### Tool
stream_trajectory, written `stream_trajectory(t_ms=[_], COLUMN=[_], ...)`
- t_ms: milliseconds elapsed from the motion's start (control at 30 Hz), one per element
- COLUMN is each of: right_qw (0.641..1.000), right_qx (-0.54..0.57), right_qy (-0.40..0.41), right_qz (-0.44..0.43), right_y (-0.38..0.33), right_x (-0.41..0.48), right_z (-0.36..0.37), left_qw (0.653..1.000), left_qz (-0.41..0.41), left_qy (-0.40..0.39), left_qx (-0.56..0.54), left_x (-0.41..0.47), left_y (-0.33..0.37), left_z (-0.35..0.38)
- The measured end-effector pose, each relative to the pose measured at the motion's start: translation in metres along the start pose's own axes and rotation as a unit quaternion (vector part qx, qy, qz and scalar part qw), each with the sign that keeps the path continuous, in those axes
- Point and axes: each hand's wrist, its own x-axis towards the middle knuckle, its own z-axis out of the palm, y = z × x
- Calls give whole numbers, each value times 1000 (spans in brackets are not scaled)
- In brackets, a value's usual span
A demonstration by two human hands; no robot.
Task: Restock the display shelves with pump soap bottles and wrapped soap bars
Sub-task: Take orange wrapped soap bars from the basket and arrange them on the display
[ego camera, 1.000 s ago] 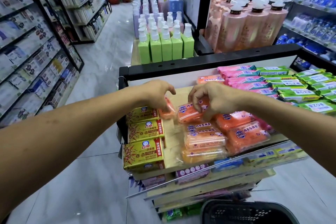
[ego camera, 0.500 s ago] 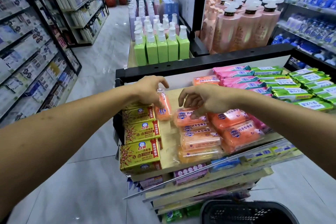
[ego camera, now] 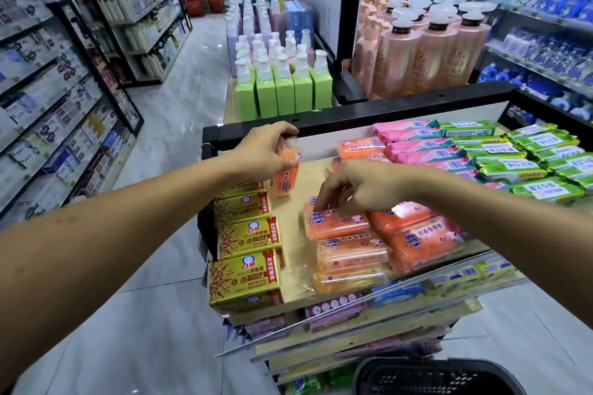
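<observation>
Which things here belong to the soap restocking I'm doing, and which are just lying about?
In the job:
left hand gripping an orange plastic-wrapped soap bar on end; right hand touching the top of the orange wrapped stack; light wooden shelf board.

Lying about:
gold boxed soap packs; green wrapped soap bars; green square pump bottles; black plastic basket.

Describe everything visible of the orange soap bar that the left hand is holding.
The orange soap bar in clear glossy plastic wrap stands roughly on end, slightly tilted. Small print shows on its face, too small to read. The left hand grips its top end from above, fingers curled round it. Its lower end is near the pale wooden shelf board; contact cannot be told. It is between the gold soap boxes and the stack of matching orange bars.
</observation>
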Motion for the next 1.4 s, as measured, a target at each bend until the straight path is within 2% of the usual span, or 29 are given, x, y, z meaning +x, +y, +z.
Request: stream_trajectory(t_ms=[100, 233, 333, 500, 667, 733, 867, 933, 1000, 1067, 1167, 1267, 1400], right_qw=[999, 997, 994, 985, 972, 966, 957, 951, 953, 958, 955, 950, 944], right_qx=[-27, -29, -23, -67, -100, -89, -92, -80, -70, -93, -135, -183, -225], right_qy=[27, 66, 101, 155, 199, 224, 261, 283, 279, 256, 251, 245, 239], right_qz=[-16, -28, -31, -47, -80, -90, -92, -93, -93, -93, -85, -62, -43], right_y=[-1, 1, 3, 6, 10, 12, 15, 17, 19, 20, 20, 18, 17], right_x=[-4, -10, -18, -32, -45, -48, -54, -59, -64, -66, -66, -62, -57], right_z=[1, 3, 7, 9, 17, 18, 19, 22, 26, 32, 38, 40, 43], left_qw=[998, 986, 981, 991, 959, 961, 986, 991, 992, 990, 962, 947, 952], left_qz=[59, 138, 168, 66, 42, 34, 28, 30, 30, 5, -78, -89, -79], left_qy=[24, -11, -34, -80, -165, -163, -118, -120, -122, -111, -121, -159, -143], left_qx=[22, 94, 87, -87, -228, -222, -114, -43, -23, -82, -230, -263, -257], left_x=[-2, -8, -10, -7, -12, -11, -12, -13, -14, -16, -15, -14, -15], left_y=[14, 40, 51, 52, 46, 45, 47, 46, 41, 37, 33, 29, 33], left_z=[-6, 3, 20, 31, 37, 32, 29, 33, 42, 49, 50, 45, 47])
